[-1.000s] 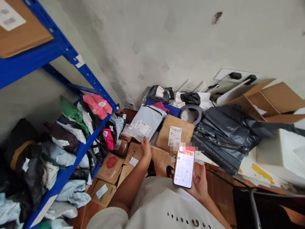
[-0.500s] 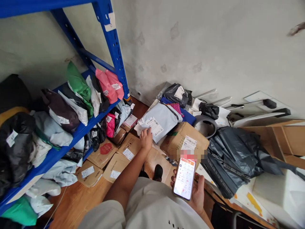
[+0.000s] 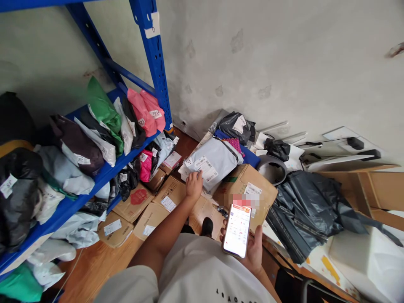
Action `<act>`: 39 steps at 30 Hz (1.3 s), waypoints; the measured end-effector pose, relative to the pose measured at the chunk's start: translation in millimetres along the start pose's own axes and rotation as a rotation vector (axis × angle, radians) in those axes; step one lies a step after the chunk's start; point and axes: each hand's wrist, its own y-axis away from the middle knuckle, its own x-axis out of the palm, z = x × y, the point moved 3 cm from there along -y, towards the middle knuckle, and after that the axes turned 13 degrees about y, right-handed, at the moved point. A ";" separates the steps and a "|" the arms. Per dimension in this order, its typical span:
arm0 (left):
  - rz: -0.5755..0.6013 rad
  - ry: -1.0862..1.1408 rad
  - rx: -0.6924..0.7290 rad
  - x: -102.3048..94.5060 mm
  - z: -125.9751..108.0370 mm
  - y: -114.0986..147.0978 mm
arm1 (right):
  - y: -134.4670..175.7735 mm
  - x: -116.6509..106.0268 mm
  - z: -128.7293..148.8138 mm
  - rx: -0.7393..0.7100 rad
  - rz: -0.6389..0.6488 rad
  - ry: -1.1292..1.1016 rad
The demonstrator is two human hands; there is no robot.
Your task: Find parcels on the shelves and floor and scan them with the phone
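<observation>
A pale grey mailing bag (image 3: 219, 158) with a white printed label and a "7021" sticker lies on a pile of parcels. My left hand (image 3: 194, 186) touches its near edge, fingers slightly bent and resting beside the label; the undersides of the fingers are hidden. In my right hand (image 3: 255, 252) is a smartphone (image 3: 236, 233), its lit screen facing up with rows of small icons. The phone is held over the front of a taped cardboard box (image 3: 232, 189), whose label is partly blurred.
To the left, a blue metal rack (image 3: 118, 172) holds several bagged parcels. Labelled cartons (image 3: 151, 219) sit on the floor below. On the right are a roll of grey tape (image 3: 284, 173), dark plastic bags (image 3: 311, 202) and a white foam box (image 3: 350, 252). A bare wall (image 3: 268, 54) stands behind.
The phone and my right hand have shifted slightly left. My left thumb rests a little farther right against the label. The camera view has turned slightly; the mailing bag lies as before.
</observation>
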 end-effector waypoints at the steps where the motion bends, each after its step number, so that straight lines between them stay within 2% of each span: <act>1: 0.006 -0.012 0.006 -0.1 -0.2 -0.9 | -0.9 1.2 -0.2 -0.007 0.015 0.029; 11: 0.057 -0.103 0.028 0.9 -3.6 -8.4 | -6.2 9.2 1.9 -0.018 0.026 0.006; 15: 0.079 -0.111 0.023 -8.7 -4.1 -12.6 | -5.7 14.5 2.2 -0.023 0.065 -0.001; 17: 0.096 -0.098 0.049 -18.6 -14.9 -13.2 | -5.0 15.1 3.0 -0.047 0.079 0.018; 19: 0.125 -0.067 0.133 -27.4 -38.3 -10.5 | -3.9 11.7 6.8 -0.085 0.073 0.049; 21: 0.185 -0.003 0.297 -30.3 -72.8 -2.7 | -2.0 3.0 16.5 -0.140 0.047 0.068; 24: 0.324 0.095 0.562 -20.0 -127.0 17.1 | 5.7 -18.4 42.4 -0.260 -0.016 0.050; 27: 0.421 0.103 0.672 0.2 -161.4 34.3 | 21.1 -44.1 71.2 -0.396 -0.110 0.009; 30: 0.439 0.060 0.685 15.4 -172.9 40.7 | 40.0 -68.6 88.1 -0.525 -0.203 -0.054; 32: 0.435 0.031 0.687 19.6 -173.9 40.9 | 51.2 -82.8 89.7 -0.591 -0.248 -0.109; 35: 0.428 -0.004 0.693 21.2 -176.5 42.0 | 63.8 -100.6 81.7 -0.640 -0.302 -0.180; 39: 0.419 -0.065 0.696 21.4 -191.9 47.2 | 73.7 -118.2 68.6 -0.643 -0.335 -0.231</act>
